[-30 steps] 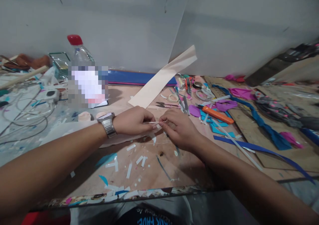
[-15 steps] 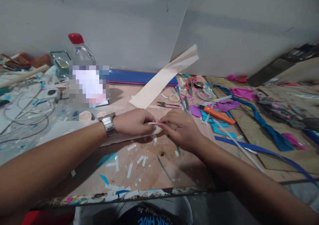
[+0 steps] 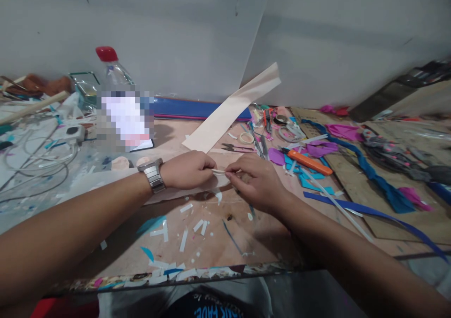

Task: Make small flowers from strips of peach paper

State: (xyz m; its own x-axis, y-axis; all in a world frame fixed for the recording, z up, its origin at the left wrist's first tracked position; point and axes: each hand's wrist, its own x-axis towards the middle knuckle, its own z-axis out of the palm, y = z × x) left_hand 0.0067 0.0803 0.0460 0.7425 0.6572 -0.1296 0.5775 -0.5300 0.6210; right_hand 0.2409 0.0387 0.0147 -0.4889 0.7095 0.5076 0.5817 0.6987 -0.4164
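Note:
My left hand [image 3: 190, 169], with a metal watch [image 3: 153, 175] on the wrist, is closed on a pale material whose thin folded edge [image 3: 220, 171] shows between the hands. Fingertips of my right hand [image 3: 254, 182] pinch the other end of that edge. White sheet [image 3: 176, 194] lies beneath my left hand and wrist. Just beyond the hands, a long cream strip [image 3: 229, 109] slants up toward the wall. Small scissors [image 3: 237, 148] rest behind my right hand.
An orange cutter [image 3: 310, 162], a tape roll [image 3: 246, 138] and coloured scraps lie at the right, beside a blue ribbon [image 3: 380, 214]. At the left are a red-capped bottle [image 3: 114, 73], a blurred phone-like screen and cables [image 3: 38, 156]. Paper bits litter the front.
My left hand has shifted slightly up, and the pale edge between my hands now looks slightly wider and folded. Both hands keep their grip.

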